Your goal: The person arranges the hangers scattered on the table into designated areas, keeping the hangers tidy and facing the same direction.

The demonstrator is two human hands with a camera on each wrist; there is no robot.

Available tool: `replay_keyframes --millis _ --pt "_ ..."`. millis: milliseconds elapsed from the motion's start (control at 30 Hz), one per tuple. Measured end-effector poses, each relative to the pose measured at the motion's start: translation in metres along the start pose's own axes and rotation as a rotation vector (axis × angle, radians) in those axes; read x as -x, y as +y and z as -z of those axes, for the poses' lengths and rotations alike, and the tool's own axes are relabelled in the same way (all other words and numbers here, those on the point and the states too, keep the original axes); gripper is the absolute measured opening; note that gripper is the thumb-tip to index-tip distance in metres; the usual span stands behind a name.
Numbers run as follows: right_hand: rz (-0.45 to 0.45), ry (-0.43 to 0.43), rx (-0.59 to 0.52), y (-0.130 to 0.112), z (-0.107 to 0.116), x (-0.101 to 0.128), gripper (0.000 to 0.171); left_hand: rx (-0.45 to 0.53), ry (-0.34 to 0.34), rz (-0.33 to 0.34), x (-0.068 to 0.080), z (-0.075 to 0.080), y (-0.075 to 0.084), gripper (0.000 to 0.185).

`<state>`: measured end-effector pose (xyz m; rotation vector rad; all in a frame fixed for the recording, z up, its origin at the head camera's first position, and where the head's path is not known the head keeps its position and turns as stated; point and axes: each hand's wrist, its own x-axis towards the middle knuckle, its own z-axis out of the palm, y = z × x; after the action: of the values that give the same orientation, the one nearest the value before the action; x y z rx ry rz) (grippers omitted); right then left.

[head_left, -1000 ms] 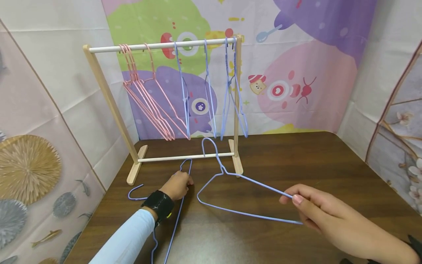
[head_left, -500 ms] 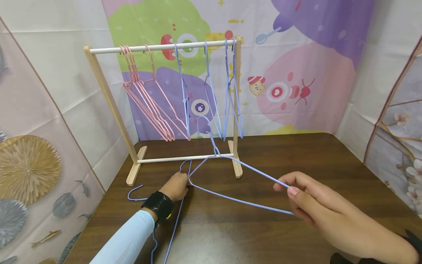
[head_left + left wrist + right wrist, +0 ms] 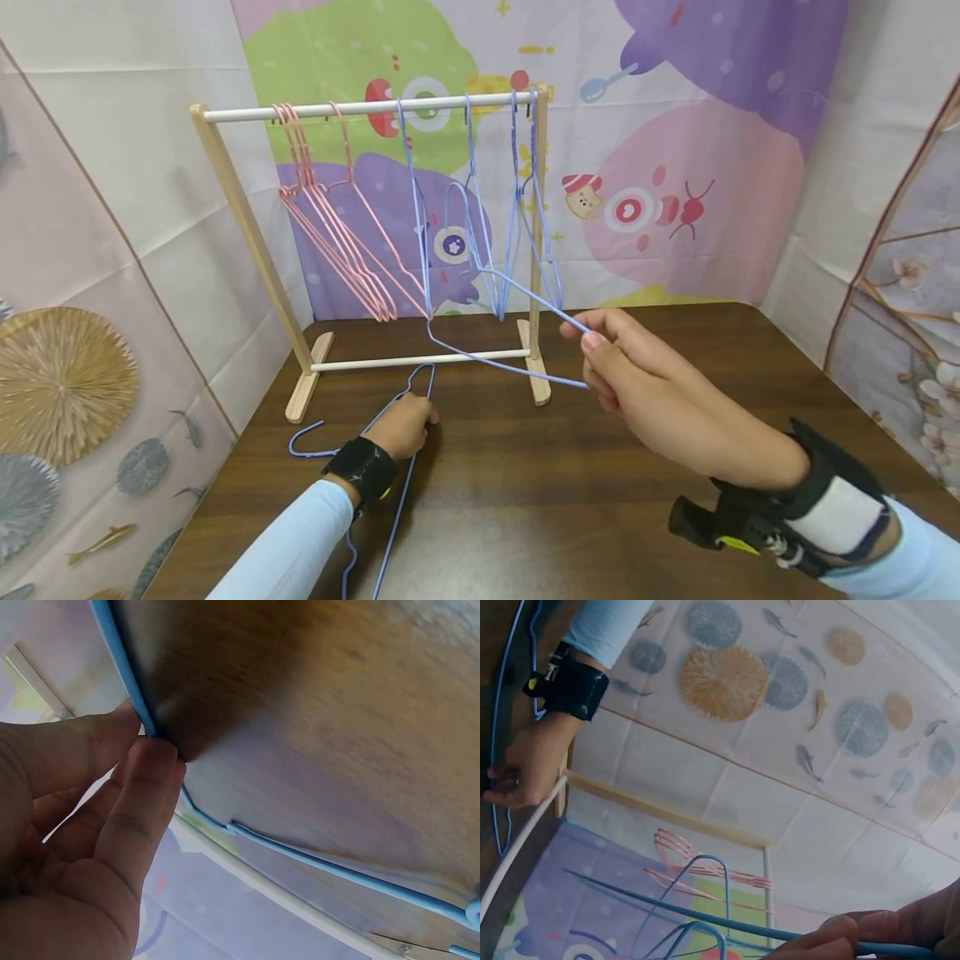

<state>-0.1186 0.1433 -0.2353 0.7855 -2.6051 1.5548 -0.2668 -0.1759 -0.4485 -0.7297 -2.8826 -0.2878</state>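
Observation:
My left hand (image 3: 402,425) pinches the long bar of a blue hanger (image 3: 400,510) that lies on the table, hook to the left. In the left wrist view, thumb and fingertips meet on that hanger's wire (image 3: 121,660). My right hand (image 3: 645,383) pinches one arm of another blue hanger (image 3: 536,297), held in the air before the rack. The raised hanger's hook points up, below the rack's rod (image 3: 367,107) and overlapping the hung blue hangers in view. In the right wrist view, fingers (image 3: 832,934) grip this hanger (image 3: 757,928) near the bottom edge.
A wooden rack (image 3: 251,233) with white rods stands at the back of the brown table (image 3: 637,525). Several pink hangers (image 3: 341,233) hang on its left half, several blue hangers (image 3: 413,208) on its middle and right. Patterned cloths (image 3: 675,208) enclose the table.
My right hand has moved up, forward and to the left, lifting its blue hanger from above the table to the front of the rack. The left hand has stayed nearly still.

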Motion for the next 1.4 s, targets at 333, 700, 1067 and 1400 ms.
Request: replay_keyframes --millis 333,700,1067,1400 --pt "-0.106 0.031 -0.132 -0.03 -0.005 -0.059 0.028 0.02 -0.025 0.042 0.001 -0.003 0.001 0.023" --pt "-0.028 0.092 -0.064 -0.047 -0.004 -0.117 0.025 0.024 -0.057 0.046 0.003 -0.002 0.001 0.025" --pt "0.009 0.086 -0.004 -0.074 -0.005 -0.138 0.031 0.04 -0.052 0.042 0.002 -0.002 0.001 0.028" --pt "0.047 0.103 0.069 -0.087 -0.002 -0.124 0.037 0.039 -0.041 0.015 0.003 -0.002 0.002 0.03"
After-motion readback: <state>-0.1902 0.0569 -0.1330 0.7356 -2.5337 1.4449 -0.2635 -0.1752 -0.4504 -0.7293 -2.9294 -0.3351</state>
